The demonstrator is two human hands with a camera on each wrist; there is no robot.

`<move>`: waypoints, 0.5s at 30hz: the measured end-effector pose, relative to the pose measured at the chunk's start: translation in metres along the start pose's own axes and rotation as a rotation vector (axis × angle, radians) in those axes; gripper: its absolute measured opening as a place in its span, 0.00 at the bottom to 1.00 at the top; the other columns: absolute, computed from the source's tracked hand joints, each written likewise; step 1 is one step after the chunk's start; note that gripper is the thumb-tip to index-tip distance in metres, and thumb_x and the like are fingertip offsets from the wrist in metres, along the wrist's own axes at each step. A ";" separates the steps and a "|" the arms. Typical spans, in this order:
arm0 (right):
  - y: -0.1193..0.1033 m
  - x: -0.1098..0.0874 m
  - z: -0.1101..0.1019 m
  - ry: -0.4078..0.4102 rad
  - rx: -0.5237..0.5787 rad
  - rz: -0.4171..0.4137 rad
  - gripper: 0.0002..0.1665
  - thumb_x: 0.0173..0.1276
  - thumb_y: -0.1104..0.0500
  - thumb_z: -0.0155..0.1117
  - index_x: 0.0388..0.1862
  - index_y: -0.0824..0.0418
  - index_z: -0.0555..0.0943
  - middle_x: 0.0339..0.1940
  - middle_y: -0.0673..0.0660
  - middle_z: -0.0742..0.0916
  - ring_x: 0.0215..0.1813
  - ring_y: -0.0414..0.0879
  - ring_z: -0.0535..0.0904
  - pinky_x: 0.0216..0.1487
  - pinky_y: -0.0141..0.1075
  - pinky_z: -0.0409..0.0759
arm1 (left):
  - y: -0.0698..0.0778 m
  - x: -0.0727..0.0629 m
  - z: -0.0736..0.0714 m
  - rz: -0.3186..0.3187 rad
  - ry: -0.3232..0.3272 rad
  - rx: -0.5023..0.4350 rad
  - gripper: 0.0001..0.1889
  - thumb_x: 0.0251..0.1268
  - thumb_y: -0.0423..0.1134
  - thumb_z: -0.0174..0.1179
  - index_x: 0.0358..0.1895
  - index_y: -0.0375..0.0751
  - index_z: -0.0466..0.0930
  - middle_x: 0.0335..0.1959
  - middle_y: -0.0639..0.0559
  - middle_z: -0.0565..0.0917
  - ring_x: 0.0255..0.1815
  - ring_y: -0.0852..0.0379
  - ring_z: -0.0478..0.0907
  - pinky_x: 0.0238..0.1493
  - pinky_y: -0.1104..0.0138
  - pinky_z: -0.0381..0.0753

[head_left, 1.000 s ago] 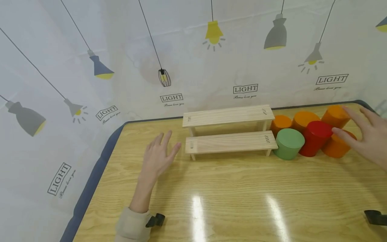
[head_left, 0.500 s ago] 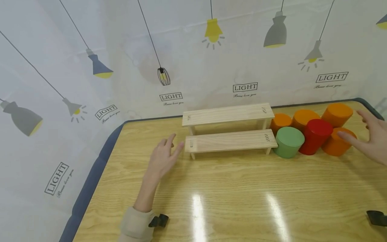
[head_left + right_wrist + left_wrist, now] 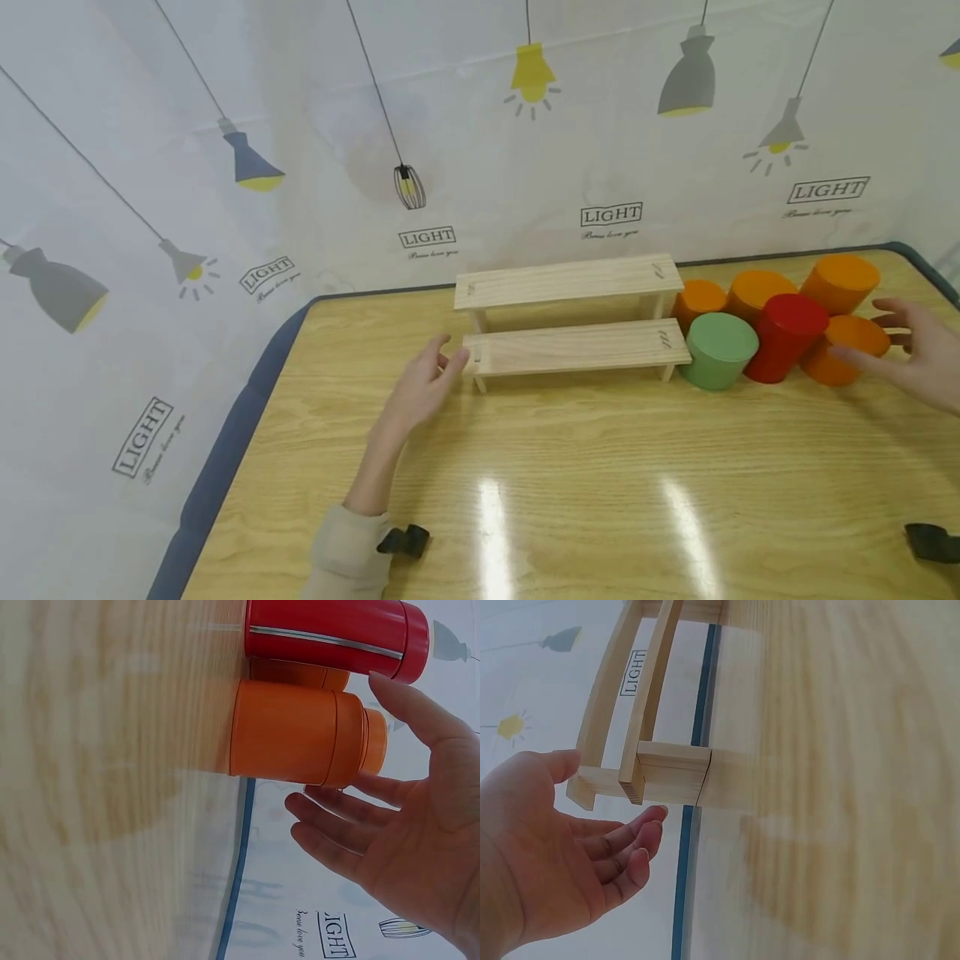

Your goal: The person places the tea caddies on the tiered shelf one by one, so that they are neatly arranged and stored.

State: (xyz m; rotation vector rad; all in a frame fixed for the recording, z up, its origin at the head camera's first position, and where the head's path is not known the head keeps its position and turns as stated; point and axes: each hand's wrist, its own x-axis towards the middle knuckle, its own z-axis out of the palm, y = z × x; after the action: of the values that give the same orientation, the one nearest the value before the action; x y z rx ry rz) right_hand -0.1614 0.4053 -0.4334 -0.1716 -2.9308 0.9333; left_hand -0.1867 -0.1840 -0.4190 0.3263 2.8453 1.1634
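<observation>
Front orange canister sits upright on the worktop, front right of a 6-canister group, just right of the red canister. Also there: green canister at the front left of the group, then 3 more orange behind: back-left canister, back-middle canister, back-right canister.

Change over the last 1 s: right hand was up by the back-right canister, now lower, beside the front orange canister. Thumb crosses in front of it in the head view, other fingers on its right side. Fingers spread and a bit bent, not pinching anything as far as visible; contact can't be told.

Left hand has moved in too, now right at the left end of the front wooden shelf. Thumb apart from the other fingers, which are loosely bent; nothing gripped. Thumb-to-shelf contact unclear.

No visible shift of the canisters or of the back wooden shelf, which stands behind the front wooden shelf. Judgement: both hands at an approach stage, right hand lined up around the front orange canister, left hand at the shelf end; no grasp or lift done yet.
</observation>
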 end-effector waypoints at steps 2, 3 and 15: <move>0.006 0.003 0.002 -0.023 -0.020 0.002 0.60 0.73 0.42 0.63 0.76 0.81 0.41 0.64 0.87 0.60 0.57 0.80 0.60 0.50 0.70 0.66 | -0.001 0.001 0.002 -0.004 -0.015 -0.033 0.37 0.81 0.58 0.45 0.75 0.29 0.59 0.43 0.42 0.83 0.39 0.50 0.80 0.43 0.56 0.81; 0.010 0.004 0.002 -0.037 -0.012 -0.012 0.60 0.73 0.42 0.64 0.76 0.81 0.41 0.64 0.87 0.60 0.56 0.80 0.59 0.51 0.71 0.65 | -0.001 0.002 0.003 -0.005 -0.023 -0.046 0.37 0.81 0.58 0.45 0.76 0.29 0.58 0.43 0.42 0.83 0.39 0.50 0.80 0.43 0.56 0.81; 0.071 0.033 0.020 -0.036 -0.093 -0.030 0.62 0.66 0.36 0.69 0.75 0.77 0.50 0.60 0.84 0.64 0.48 0.78 0.71 0.42 0.63 0.77 | -0.002 0.011 0.012 0.003 -0.051 -0.131 0.33 0.82 0.52 0.49 0.75 0.28 0.58 0.42 0.41 0.82 0.38 0.47 0.81 0.41 0.58 0.81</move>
State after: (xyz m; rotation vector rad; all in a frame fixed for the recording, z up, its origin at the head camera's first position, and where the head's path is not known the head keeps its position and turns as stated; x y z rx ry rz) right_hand -0.1898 0.4550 -0.4902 -0.1164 -3.0030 0.8051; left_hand -0.1960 -0.1749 -0.4283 0.3474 2.7101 1.3147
